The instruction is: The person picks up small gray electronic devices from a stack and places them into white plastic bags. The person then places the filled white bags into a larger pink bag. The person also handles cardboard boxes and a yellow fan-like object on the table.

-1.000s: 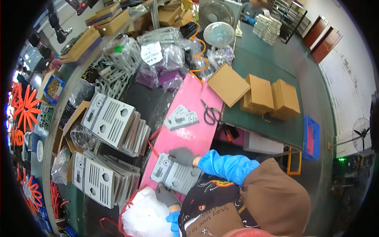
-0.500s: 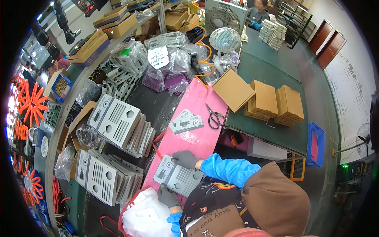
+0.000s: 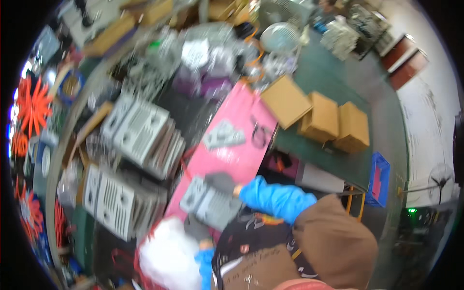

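A grey perforated panel (image 3: 212, 204) with slots and round holes lies tilted on the pink mat (image 3: 234, 155), close to my body. My right hand (image 3: 221, 182), in a dark grey glove, is at its far edge. My left hand (image 3: 196, 227), gloved alike, touches its near left edge. Motion blur smears the fingers of both hands. Beyond, on the mat, are a few small grey plates (image 3: 224, 135) and a pair of scissors (image 3: 261, 135). White sheet-like packing (image 3: 170, 256) fills a red-edged bag beside my left hand.
Two stacks of grey panels, one farther (image 3: 137, 126) and one nearer (image 3: 110, 200), stand left of the mat. Brown cardboard boxes (image 3: 323, 116) sit on the green table (image 3: 333, 162) to the right. Plastic-wrapped parts (image 3: 212, 63) lie at the back, near a fan (image 3: 280, 37).
The whole view has shifted and blurred as my head moves. Both hands stay at the same edges of the panel, which keeps its place on the mat.
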`<state>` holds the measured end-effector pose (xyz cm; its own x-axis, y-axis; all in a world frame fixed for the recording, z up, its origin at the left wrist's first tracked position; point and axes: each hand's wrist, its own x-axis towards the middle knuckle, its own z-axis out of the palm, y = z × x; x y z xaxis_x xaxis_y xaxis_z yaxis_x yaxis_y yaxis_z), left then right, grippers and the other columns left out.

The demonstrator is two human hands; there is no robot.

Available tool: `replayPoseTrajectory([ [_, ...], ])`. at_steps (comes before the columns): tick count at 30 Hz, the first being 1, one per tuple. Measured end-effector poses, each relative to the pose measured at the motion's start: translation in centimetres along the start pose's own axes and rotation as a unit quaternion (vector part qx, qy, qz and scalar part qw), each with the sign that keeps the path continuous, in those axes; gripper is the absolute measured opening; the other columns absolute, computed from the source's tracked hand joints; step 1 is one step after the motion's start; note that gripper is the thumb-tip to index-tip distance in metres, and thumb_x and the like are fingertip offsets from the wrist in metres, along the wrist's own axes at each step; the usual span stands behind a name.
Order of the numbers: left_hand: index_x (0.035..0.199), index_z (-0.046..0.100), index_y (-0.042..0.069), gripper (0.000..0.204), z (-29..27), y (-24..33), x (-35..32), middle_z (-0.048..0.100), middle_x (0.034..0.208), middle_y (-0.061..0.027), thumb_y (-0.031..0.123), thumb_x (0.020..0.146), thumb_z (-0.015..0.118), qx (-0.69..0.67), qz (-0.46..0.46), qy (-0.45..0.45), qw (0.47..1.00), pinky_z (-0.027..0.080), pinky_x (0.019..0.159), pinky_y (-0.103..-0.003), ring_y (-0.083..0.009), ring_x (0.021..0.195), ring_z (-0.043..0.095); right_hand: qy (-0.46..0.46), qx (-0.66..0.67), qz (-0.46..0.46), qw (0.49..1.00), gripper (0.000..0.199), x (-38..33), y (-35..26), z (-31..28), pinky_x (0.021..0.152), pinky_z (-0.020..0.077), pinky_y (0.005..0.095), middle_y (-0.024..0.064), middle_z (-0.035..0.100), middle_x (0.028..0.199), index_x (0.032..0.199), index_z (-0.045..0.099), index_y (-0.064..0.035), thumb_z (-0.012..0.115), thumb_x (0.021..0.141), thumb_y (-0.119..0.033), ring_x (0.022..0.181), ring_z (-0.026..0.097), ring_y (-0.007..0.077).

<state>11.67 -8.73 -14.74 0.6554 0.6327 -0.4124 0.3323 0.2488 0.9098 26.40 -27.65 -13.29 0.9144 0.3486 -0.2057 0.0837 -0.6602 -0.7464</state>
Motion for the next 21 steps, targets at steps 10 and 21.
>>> replayPoseTrajectory([
  [10, 0.102, 0.071, -0.003, 0.030, 0.7, -0.5, 0.4, 0.064, 0.076, -0.0037, 0.024, 0.091, 0.069, 0.174, 0.109, 0.074, 0.976, 0.044, 0.054, -0.026, -0.0092, 0.060, 0.054, 0.034, -0.052, 0.000, 0.998, 0.030, -1.0, -2.1, -1.6, 0.077, 0.0497, 0.0457, 0.0167, 0.067, 0.095, 0.098, 0.066, -0.0079, 0.057, 0.094, -0.037, 0.088, 0.065, 0.0372],
  [21, 0.097, 0.072, -0.003, 0.031, 1.1, 1.2, -0.7, 0.069, 0.094, -0.0164, 0.026, 0.087, 0.070, 0.134, 0.021, 0.065, 0.989, 0.049, 0.082, -0.037, -0.0265, 0.090, 0.064, 0.039, -0.063, -0.002, 0.997, 0.028, -0.7, -1.8, -1.3, 0.076, 0.0505, 0.0441, 0.0148, 0.067, 0.092, 0.099, 0.066, -0.0088, 0.058, 0.095, -0.035, 0.087, 0.065, 0.0359],
])
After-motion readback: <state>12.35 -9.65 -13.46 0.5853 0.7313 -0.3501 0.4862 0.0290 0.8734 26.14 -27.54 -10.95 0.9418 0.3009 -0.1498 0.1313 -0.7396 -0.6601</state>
